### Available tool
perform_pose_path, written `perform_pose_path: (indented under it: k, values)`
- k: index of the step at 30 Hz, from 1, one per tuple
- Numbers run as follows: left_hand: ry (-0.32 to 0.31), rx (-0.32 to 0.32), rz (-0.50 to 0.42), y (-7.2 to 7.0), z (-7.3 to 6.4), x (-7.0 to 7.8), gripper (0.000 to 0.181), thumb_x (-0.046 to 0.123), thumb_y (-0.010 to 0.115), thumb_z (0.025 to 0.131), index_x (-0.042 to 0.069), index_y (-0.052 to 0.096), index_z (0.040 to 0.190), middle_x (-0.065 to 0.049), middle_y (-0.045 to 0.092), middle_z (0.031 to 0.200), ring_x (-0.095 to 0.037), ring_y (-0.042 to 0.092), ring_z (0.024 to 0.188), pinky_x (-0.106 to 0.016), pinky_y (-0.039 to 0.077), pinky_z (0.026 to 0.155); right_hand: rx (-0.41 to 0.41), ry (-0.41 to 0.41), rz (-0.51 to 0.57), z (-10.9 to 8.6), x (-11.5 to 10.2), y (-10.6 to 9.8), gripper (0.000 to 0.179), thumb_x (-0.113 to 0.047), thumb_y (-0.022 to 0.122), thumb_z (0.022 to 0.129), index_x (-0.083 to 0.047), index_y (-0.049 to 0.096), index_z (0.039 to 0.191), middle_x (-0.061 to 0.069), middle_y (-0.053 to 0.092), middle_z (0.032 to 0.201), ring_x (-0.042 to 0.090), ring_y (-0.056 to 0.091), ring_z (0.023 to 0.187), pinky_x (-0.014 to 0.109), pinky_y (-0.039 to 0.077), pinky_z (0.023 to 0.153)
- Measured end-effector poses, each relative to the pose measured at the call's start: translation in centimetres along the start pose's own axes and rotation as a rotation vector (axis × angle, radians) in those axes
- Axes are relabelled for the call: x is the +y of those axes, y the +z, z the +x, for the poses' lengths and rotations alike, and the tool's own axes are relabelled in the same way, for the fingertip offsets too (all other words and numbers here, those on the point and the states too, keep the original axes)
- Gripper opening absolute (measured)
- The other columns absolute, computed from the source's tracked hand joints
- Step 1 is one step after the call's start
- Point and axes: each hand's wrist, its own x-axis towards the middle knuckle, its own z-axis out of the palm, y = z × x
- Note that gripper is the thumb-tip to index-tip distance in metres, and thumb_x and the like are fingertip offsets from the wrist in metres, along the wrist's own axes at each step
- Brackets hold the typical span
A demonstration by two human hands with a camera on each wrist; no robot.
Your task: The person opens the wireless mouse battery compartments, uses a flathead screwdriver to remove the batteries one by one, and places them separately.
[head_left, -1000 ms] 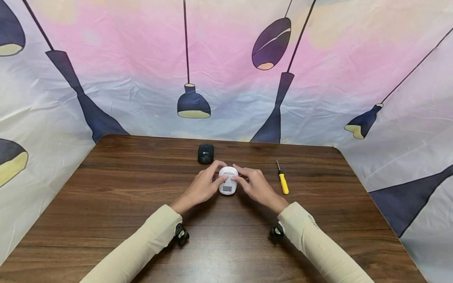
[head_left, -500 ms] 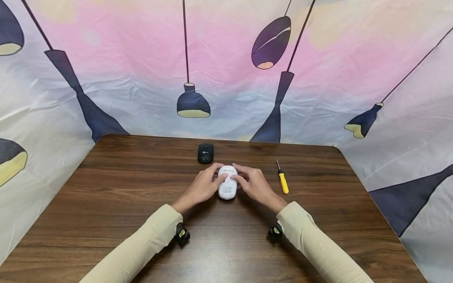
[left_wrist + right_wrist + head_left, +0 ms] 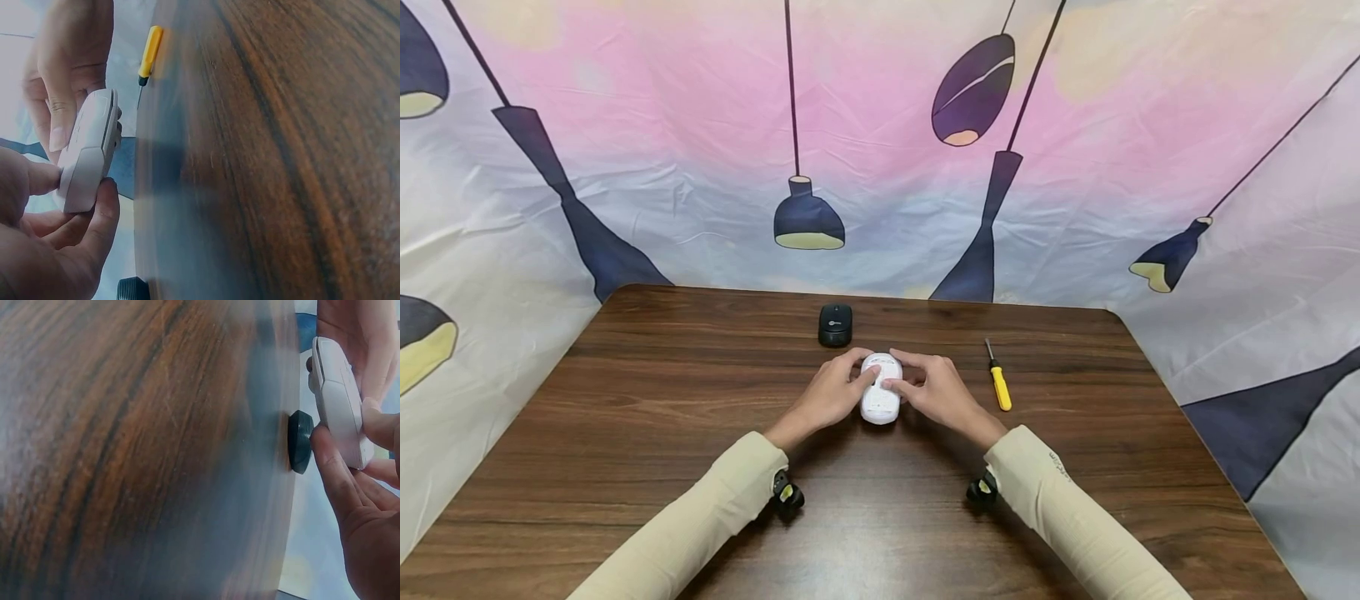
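A white computer mouse is held off the table between both hands, its flat underside turned up toward the head camera. My left hand grips its left side, thumb on the underside and fingers beneath. From the other side my right hand pinches it, the thumb lying across the underside. In the left wrist view the white mouse shows its side edge, with the left fingertips under its near end. The right wrist view shows the mouse edge-on too, above the tabletop.
Behind the hands a black mouse lies on the brown wooden table. To the right lies a screwdriver with a yellow handle, its tip pointing away. A patterned cloth hangs beyond the table's far edge.
The white mouse has tilted so that more of its underside faces the head camera. The right thumb has slid slightly left over it. Both hands keep hold.
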Motion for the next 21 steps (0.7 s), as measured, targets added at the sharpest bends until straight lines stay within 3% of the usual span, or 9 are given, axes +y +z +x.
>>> perform_pose_path:
  k: [14, 21]
  values:
    - [-0.059, 0.031, -0.054, -0.04, 0.31, 0.36, 0.037, 0.027, 0.054, 0.106, 0.007, 0.063, 0.136, -0.011, 0.065, 0.132, -0.029, 0.064, 0.115, -0.047, 0.056, 0.094, -0.017, 0.040, 0.040, 0.29, -0.04, 0.23, 0.049, -0.017, 0.075, 0.094, 0.003, 0.061, 0.136, 0.018, 0.066, 0.129, 0.010, 0.072, 0.077, 0.023, 0.061, 0.060]
    - [-0.078, 0.047, -0.063, 0.14, 0.41, 0.37, 0.031, 0.027, 0.057, 0.105, 0.010, 0.067, 0.129, -0.008, 0.068, 0.126, -0.027, 0.063, 0.112, -0.045, 0.054, 0.092, -0.025, 0.061, 0.041, 0.25, -0.13, 0.20, 0.047, -0.017, 0.074, 0.095, 0.003, 0.061, 0.135, 0.019, 0.068, 0.125, 0.018, 0.071, 0.066, 0.025, 0.060, 0.055]
